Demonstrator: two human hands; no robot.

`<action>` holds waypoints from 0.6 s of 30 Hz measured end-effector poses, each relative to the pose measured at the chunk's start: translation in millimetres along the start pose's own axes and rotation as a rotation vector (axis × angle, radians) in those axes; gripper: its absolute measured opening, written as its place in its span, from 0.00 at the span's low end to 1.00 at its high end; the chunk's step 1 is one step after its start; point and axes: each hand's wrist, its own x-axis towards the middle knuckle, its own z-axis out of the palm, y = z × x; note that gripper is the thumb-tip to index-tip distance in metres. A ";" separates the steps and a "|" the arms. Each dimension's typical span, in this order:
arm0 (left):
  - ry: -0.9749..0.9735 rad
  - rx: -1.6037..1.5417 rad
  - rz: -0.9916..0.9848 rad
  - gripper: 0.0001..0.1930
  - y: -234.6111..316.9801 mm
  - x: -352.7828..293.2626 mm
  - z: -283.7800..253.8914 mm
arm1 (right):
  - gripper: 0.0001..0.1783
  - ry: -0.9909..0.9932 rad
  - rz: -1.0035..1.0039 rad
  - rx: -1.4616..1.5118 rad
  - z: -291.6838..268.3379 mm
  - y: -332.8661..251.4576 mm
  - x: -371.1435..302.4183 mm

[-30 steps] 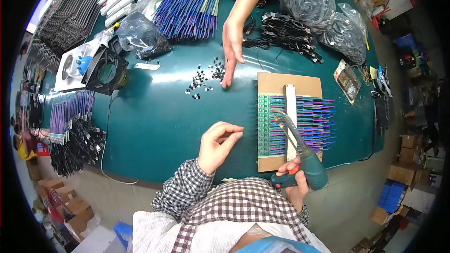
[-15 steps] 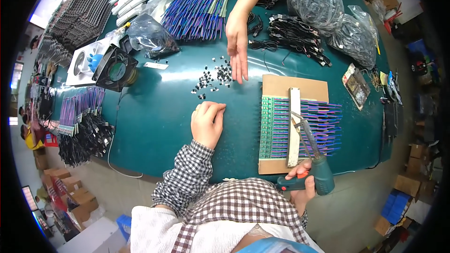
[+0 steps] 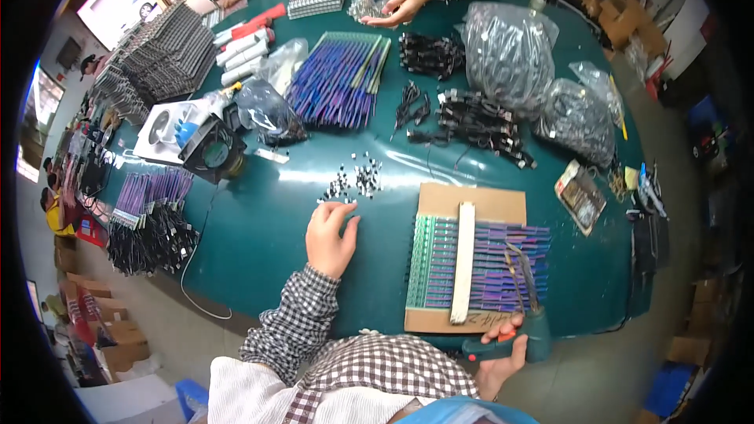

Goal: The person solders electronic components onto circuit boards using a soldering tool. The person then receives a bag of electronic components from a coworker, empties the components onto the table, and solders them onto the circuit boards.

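My right hand (image 3: pixel 503 357) is wrapped round the handle of a green soldering gun (image 3: pixel 536 334) with a red trigger. The gun's long metal tip points over a cardboard sheet (image 3: pixel 471 201). On the sheet lies a row of small green circuit boards (image 3: pixel 428 263) with purple and blue wires (image 3: pixel 503 267) running right. A whitish bar (image 3: pixel 463 263) lies across the wires. My left hand (image 3: pixel 330 242) rests on the table, thumb apart from the fingers, with nothing visible in it. Its fingertips are beside a scatter of tiny black and white connectors (image 3: pixel 367 178).
Beyond are wired boards (image 3: pixel 338 78), black cable bundles (image 3: pixel 479 122) and stuffed plastic bags (image 3: pixel 510 51). A small fan (image 3: pixel 212 149) and another wired bundle (image 3: pixel 153 224) stand left. A co-worker's hand (image 3: pixel 404 4) is over small parts at the far edge; another person sits far left.
The view has tilted up toward the far side. The co-worker's hand has drawn back from the connectors to the far edge. My left hand is nearer the connectors, its thumb more spread.
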 end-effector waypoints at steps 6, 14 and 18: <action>0.084 -0.653 -0.226 0.17 -8.9 73.5 -19.0 | 0.15 0.084 -0.077 0.188 -27.5 -18.2 18.4; -0.030 -0.847 -0.325 0.20 -9.0 103.1 -1.8 | 0.15 0.060 -0.038 0.485 -67.7 -34.6 30.7; -0.050 -0.861 -0.333 0.20 -17.1 99.6 8.9 | 0.14 0.011 -0.019 0.606 -84.4 -38.7 40.3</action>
